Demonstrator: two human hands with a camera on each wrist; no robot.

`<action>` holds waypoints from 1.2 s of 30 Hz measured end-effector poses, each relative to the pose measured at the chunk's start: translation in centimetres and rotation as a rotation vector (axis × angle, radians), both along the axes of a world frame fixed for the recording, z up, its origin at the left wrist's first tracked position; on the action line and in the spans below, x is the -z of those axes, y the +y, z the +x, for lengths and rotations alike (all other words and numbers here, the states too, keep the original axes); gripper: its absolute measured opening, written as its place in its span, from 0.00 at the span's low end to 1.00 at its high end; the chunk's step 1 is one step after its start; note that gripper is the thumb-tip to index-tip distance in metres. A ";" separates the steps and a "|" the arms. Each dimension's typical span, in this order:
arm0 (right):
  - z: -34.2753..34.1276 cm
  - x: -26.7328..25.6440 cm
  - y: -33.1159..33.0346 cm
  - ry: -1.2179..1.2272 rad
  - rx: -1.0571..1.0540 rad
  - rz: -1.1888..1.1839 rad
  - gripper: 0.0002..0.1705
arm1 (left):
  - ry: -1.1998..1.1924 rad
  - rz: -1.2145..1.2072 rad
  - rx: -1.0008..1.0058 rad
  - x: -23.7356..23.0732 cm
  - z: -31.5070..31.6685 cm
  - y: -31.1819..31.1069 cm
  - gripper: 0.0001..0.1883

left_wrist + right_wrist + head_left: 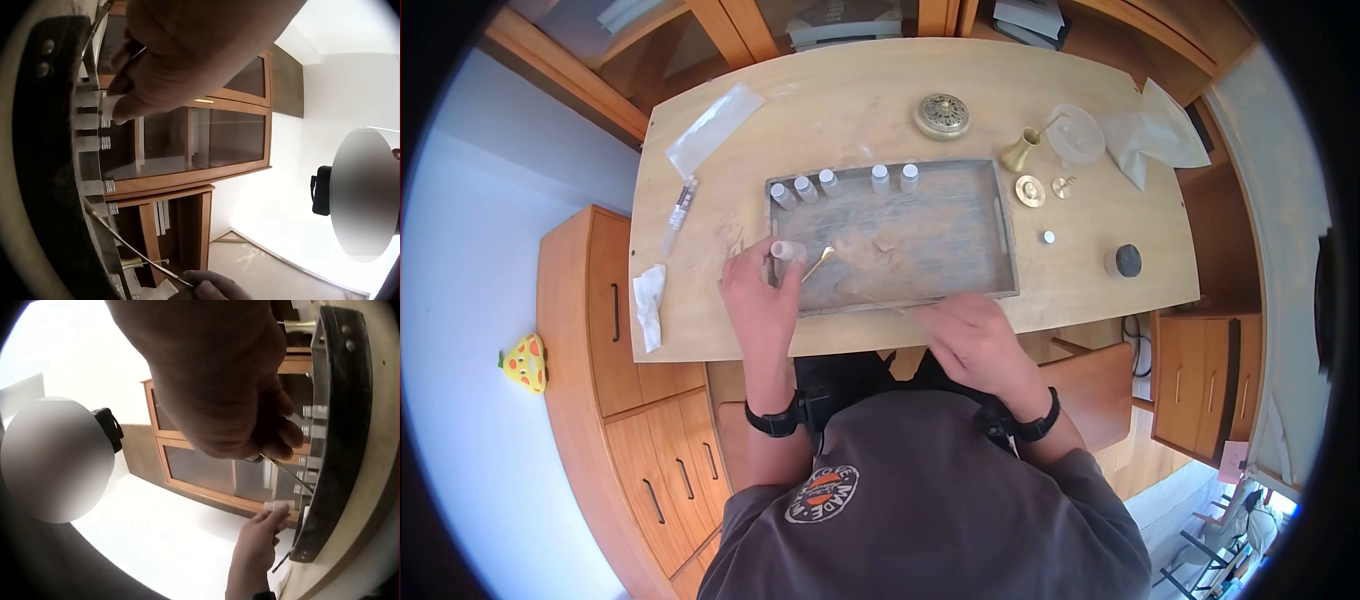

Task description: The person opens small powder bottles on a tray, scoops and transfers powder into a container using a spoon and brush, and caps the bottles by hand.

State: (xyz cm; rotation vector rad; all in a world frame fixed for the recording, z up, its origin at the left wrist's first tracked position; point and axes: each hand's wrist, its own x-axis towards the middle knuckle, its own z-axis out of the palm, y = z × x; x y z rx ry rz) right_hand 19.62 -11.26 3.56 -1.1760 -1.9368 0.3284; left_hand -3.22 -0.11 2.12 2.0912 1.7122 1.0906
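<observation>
Above the left end of the tray: your left hand pinches a small bottle; hold it upright and steady.
Near edge: your right hand pinches a thin stick; a light touch should guide it best.

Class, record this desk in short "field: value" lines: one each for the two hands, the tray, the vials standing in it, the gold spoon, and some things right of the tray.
Left hand: holds a vial at the tray's left end
Right hand: holds a thin tool
Tray: brown traces on its floor
Standing vials: five, along the far side
Spoon: beside the left hand
Right of tray: brass vase, white cap, dark-lidded jar
</observation>
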 end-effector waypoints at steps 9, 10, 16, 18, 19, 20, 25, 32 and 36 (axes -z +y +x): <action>-0.7 2.2 2.3 -0.001 0.153 0.045 0.09 | -0.003 -0.041 0.035 0.8 -0.2 0.1 0.15; -0.5 2.2 2.4 -0.002 0.153 0.044 0.09 | -0.004 -0.042 0.035 0.8 -0.2 0.1 0.15; -0.1 0.1 1.9 0.064 0.231 0.039 0.07 | -0.017 -0.051 0.021 0.7 -0.2 0.2 0.15; -0.4 -0.1 2.2 0.044 0.174 0.078 0.11 | -0.008 -0.037 0.027 0.6 -0.2 0.2 0.15; -0.7 0.0 2.6 0.044 0.175 0.078 0.11 | -0.008 -0.037 0.028 0.6 -0.1 0.2 0.15; -1.1 0.4 3.2 0.026 0.139 0.072 0.12 | -0.019 -0.052 0.036 0.5 -0.1 0.1 0.15; -2.2 0.9 4.5 -0.050 0.107 0.076 0.12 | -0.004 -0.044 0.048 0.4 -0.2 0.0 0.15; -0.4 -0.7 2.7 -0.053 0.194 0.022 0.11 | 0.034 -0.036 0.091 0.6 0.8 0.4 0.15; 0.5 -1.7 1.7 -0.007 0.156 0.022 0.11 | 0.052 -0.066 0.125 0.7 1.7 0.9 0.15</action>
